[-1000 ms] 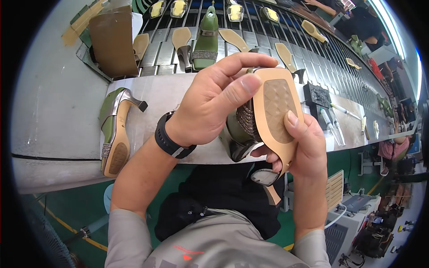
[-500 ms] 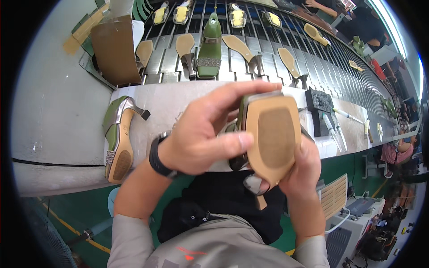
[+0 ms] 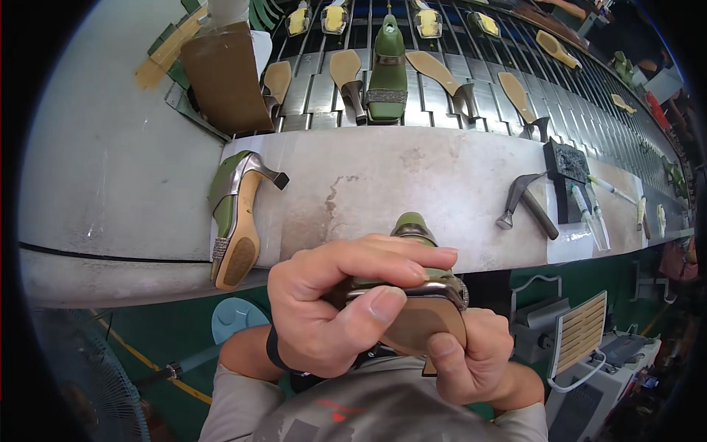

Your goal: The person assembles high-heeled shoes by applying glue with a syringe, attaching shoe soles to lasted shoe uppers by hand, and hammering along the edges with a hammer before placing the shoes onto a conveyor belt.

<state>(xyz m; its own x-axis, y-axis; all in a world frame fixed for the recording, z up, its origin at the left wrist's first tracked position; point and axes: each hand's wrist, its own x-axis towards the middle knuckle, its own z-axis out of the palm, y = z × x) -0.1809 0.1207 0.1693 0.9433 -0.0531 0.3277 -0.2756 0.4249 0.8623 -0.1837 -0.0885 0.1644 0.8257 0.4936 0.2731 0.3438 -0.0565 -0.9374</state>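
Observation:
Both hands hold one high-heeled shoe (image 3: 427,324) close to my body, below the table's front edge. Its tan sole faces me at a slant, and a silvery band runs above the sole. A green part of it points away from me toward the table. My left hand (image 3: 339,306) wraps it from the left, thumb and fingers pressing along the silvery edge. At the lower right, my right hand (image 3: 471,353) grips the sole with its thumb. Part of the shoe and its heel are hidden by my hands.
A matching green and silver heeled shoe (image 3: 239,217) lies on its side at the table's left. A hammer (image 3: 527,206), a black block (image 3: 568,162) and several syringes (image 3: 589,214) lie right. Beyond, a slatted metal conveyor (image 3: 317,99) carries heeled soles (image 3: 346,74) and a green shoe (image 3: 388,74).
My hands have brought the shoe down and nearer to my body. Its sole has tilted from facing up toward me to a steeper slant. The hammer now shows fully on the table.

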